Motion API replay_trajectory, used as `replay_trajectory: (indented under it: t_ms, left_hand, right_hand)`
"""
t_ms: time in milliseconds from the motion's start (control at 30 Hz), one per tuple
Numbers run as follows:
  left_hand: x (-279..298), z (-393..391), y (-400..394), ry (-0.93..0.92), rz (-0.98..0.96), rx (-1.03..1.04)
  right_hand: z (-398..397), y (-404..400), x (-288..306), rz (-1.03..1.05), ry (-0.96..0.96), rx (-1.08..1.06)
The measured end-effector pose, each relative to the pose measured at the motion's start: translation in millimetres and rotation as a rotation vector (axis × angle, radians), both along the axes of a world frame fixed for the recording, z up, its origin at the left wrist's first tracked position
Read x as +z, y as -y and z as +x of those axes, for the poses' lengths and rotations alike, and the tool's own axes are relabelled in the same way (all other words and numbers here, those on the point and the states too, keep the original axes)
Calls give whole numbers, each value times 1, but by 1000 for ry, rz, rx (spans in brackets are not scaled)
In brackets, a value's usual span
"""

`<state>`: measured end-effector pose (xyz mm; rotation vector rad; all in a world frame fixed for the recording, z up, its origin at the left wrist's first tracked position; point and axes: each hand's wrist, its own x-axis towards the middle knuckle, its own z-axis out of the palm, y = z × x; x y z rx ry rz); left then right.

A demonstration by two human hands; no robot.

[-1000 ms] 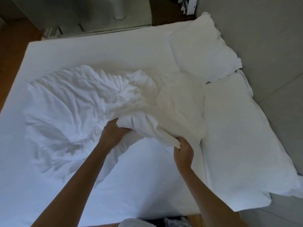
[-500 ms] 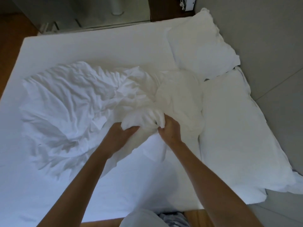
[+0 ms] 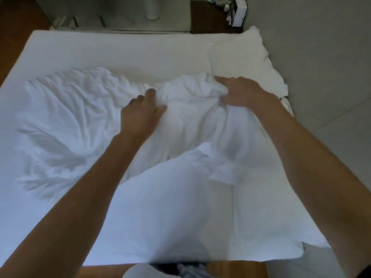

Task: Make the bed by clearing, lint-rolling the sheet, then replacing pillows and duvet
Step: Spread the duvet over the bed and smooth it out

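Observation:
A crumpled white duvet [image 3: 84,121] lies bunched across the middle of the bed's white sheet [image 3: 140,221]. My left hand [image 3: 140,115] sits on the raised bunch with its fingers dug into the fabric and its thumb spread. My right hand [image 3: 245,93] pinches a gathered fold of the same duvet between thumb and fingers, next to the far pillow [image 3: 241,57]. The stretch of duvet between my hands is lifted off the sheet. A second white pillow [image 3: 265,217] lies at the near right, partly under my right forearm.
A grey wall runs along the right side of the bed. A dark nightstand [image 3: 208,17] with a white device [image 3: 239,13] and cables stands behind the far pillow. Wooden floor [image 3: 12,37] shows at the left, with furniture legs beyond the bed's far edge.
Both hands have moved away from me and apart with the duvet. The right hand now holds a fold up by the far pillow, and the bunch is spread wider.

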<state>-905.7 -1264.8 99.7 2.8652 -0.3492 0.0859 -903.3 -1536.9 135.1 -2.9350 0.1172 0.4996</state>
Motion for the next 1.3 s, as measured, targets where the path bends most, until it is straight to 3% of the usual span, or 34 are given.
replay_trajectory:
  t_ms: [100,200,267,400,600,933,1100,1300]
  left_hand:
    - [-77,-29,-6,-105,217,-137]
    - [-140,-82,-35,-196,257,-189]
    - [-169,-117,-53,-353,276,-189]
    - [-201,-169,-79,-572,288,-53]
    - [-210,-223,-121,-774,233,47]
    - [-206,-225,-265,-823,4,336]
    - [-214,-240,-391,-803,-66,340]
    - [-206,-273,-607,-746,-65,362]
  right_hand:
    - [-17,-3,-93,-231,61,-131]
    - [-76,-15,-174,-214,60,-106]
    - [-118,-20,-212,-194,-34,-79]
    - [-179,-30,-258,-125,-172,-83]
    - [-204,-55,-277,-60,-268,-12]
    - [-195,-205,-268,73,-320,116]
    - [-214,-325,-280,61,-386,143]
    - [-216,-526,-282,67,-452,185]
